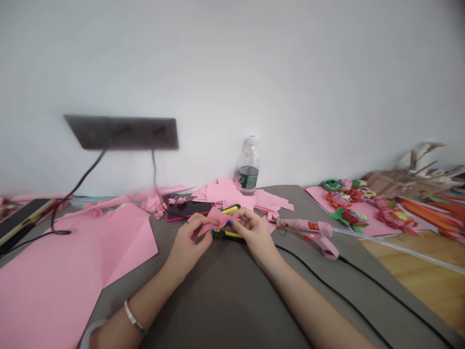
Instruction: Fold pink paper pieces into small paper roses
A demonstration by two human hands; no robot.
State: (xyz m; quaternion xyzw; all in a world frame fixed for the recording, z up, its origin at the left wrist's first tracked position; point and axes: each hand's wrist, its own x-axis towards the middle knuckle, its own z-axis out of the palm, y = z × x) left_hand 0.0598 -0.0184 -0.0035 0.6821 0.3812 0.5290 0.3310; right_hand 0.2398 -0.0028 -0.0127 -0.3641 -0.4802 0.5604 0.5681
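Pink paper scrap (217, 224), folded small, sits pinched between the person's left hand (189, 238) and right hand (254, 232), over a grey table top (225, 305) and just above a yellow-and-black handled tool (225, 235). Pinching close to the fold, with the wrists low, would keep so small a piece from slipping. Left hand is half curled, thumb and fingers gripping one end of the scrap; right hand, also half closed, grips the other end with its fingertips. Beyond them lie a phone in a pink case (187, 210) and loose pink offcuts (232, 194). To the right rests a pink hot glue gun (308, 231), and a large pink sheet (54, 276) spreads left
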